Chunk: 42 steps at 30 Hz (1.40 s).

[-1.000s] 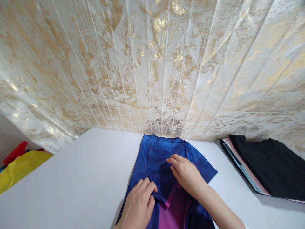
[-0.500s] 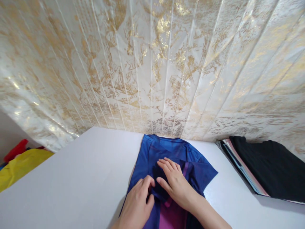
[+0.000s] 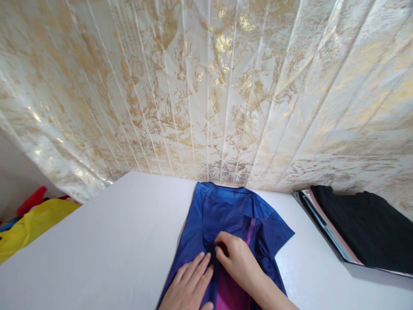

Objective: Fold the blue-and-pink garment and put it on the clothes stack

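Observation:
A blue shirt point(image 3: 222, 211) with magenta parts lies on the white table point(image 3: 122, 232), its collar end toward the wall. One side is folded inward, and a sleeve sticks out to the right. My left hand point(image 3: 190, 284) rests flat on the shirt's lower left part, fingers stretched out. Just right of it, my right hand point(image 3: 235, 258) pinches a bit of the folded cloth between thumb and fingers. The lower end of the shirt runs out of view.
At the right stands a stack of folded clothes point(image 3: 364, 228), black on top, with grey, pink and light blue edges showing. Yellow cloth point(image 3: 38, 219) and red cloth point(image 3: 32, 201) lie beyond the table's left edge. A white and gold patterned covering point(image 3: 206, 86) rises behind the table.
My left hand has gone from curled fingers to lying flat, slightly lower. My right hand, spread flat before, has moved down a little and now pinches the cloth.

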Motion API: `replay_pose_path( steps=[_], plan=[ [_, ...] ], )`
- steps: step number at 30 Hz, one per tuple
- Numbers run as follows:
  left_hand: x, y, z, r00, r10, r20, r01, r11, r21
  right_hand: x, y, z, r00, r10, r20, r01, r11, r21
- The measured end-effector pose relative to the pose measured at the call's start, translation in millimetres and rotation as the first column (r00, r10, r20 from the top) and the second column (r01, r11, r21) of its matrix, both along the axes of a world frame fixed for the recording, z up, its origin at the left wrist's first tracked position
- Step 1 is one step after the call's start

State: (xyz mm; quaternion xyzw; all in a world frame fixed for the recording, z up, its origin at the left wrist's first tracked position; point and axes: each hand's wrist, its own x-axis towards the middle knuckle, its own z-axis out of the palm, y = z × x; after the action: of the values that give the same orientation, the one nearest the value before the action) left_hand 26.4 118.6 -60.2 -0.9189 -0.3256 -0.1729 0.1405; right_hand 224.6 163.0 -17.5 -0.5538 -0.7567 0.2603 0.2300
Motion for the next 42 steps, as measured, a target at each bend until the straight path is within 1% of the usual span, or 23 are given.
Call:
replay_pose_path(
  steps=[2,5,7,9,13,17,20,22,26,29,31,33,35,37,42],
  plan=[
    [1.4,1.0,-6.9,0.998,-0.009,-0.058,0.013,0.998,0.063,1.5,0.2,2.3,0.999,0.002,-0.032,-0.003,1.000,-0.010],
    [3.7,1.9,-11.4,0.997,0.017,-0.072,-0.013,0.998,0.056,2.3,-0.3,3.5,0.999,-0.004,-0.054,0.003,1.000,-0.023],
    [4.0,1.5,-11.3,0.998,0.039,-0.058,-0.037,0.999,0.036,2.4,-1.0,3.9,0.999,-0.006,-0.052,0.005,0.999,-0.033],
    [3.7,1.0,-10.6,0.997,0.061,-0.057,-0.058,0.997,0.046,2.1,-2.4,4.8,0.999,0.005,-0.034,-0.006,0.999,-0.035],
    [4.0,1.1,-8.6,0.996,0.068,-0.059,-0.064,0.996,0.065,1.5,-6.1,8.0,0.997,0.082,0.005,-0.081,0.996,-0.043],
    [4.1,-0.9,-0.6,0.999,0.052,0.016,-0.051,0.999,-0.019,4.2,-5.4,7.9,0.990,0.143,-0.011,-0.143,0.988,-0.055],
    [3.1,-3.8,8.6,0.987,0.117,0.111,-0.100,0.984,-0.146,6.2,-2.7,4.5,0.983,0.179,-0.041,-0.181,0.983,-0.044],
    [2.2,-4.1,12.8,0.981,0.144,0.133,-0.119,0.977,-0.178,5.9,-2.0,2.6,0.979,0.202,-0.028,-0.203,0.978,-0.040],
    [-1.4,1.0,12.1,0.997,0.072,0.035,-0.068,0.993,-0.095,5.8,-2.8,2.8,0.981,0.186,0.044,-0.183,0.981,-0.071],
    [-4.8,4.8,8.2,0.999,0.039,0.002,-0.038,0.995,-0.087,12.5,0.0,6.7,0.982,0.189,0.003,-0.188,0.978,-0.095],
    [-5.5,5.8,7.5,0.999,0.039,0.013,-0.038,0.994,-0.107,19.0,5.1,10.8,0.982,0.185,-0.045,-0.188,0.981,-0.053],
    [-4.2,6.1,8.4,0.999,0.031,0.020,-0.028,0.991,-0.129,23.0,11.8,15.0,0.983,0.172,-0.067,-0.170,0.985,0.027],
    [-1.3,6.3,9.4,1.000,0.007,0.015,-0.005,0.989,-0.145,21.0,18.3,16.8,0.986,0.163,-0.039,-0.159,0.983,0.095],
    [2.0,6.5,9.4,1.000,-0.011,0.006,0.011,0.990,-0.144,12.6,22.9,14.3,0.986,0.165,0.036,-0.168,0.979,0.113],
    [4.5,4.5,4.7,1.000,-0.005,0.003,0.006,0.996,-0.086,-12.1,27.1,-2.5,0.940,0.244,0.237,-0.264,0.963,0.055]
  ],
)
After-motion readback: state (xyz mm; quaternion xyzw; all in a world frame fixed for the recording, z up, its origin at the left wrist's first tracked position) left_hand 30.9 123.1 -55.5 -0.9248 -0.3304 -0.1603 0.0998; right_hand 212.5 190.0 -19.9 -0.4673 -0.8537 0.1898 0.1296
